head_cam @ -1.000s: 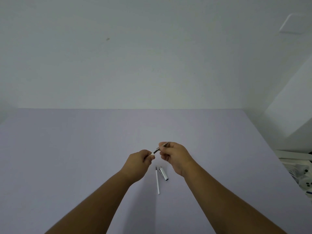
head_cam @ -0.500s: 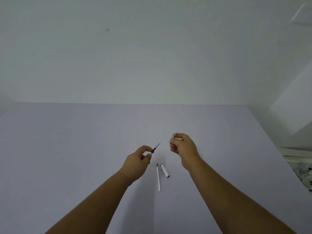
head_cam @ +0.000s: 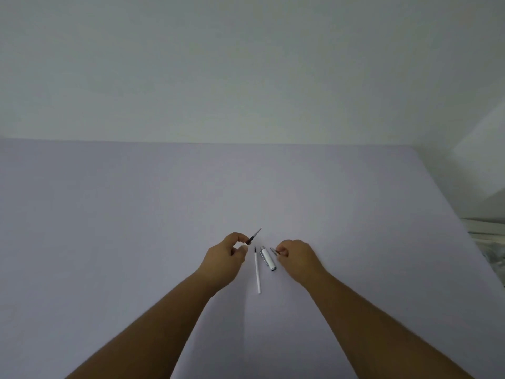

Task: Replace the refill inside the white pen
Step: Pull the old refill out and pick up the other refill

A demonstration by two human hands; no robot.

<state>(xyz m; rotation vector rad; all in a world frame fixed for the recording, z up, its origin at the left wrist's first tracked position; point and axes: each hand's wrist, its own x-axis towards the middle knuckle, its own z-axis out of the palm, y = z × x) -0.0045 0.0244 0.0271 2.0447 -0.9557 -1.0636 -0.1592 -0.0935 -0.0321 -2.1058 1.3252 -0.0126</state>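
My left hand (head_cam: 225,259) pinches a thin refill with a dark pointed tip (head_cam: 254,236) that sticks out up and to the right; the rest of it is hidden in the fist. My right hand (head_cam: 296,257) is low at the table and pinches a small silver pen piece (head_cam: 274,251), right beside the white pen cap (head_cam: 268,258). The cap has silver ends and a clip and lies on the table. Left of it lies a long white refill (head_cam: 257,272) with a dark tip pointing away from me.
A pale lilac table (head_cam: 136,214) runs to a white wall behind. Its right edge drops off near white clutter (head_cam: 489,236) at the far right.
The two hands drew apart, separating the silver piece from the refill. Then my right hand came down and left to the table beside the pen cap. The left hand stayed raised.
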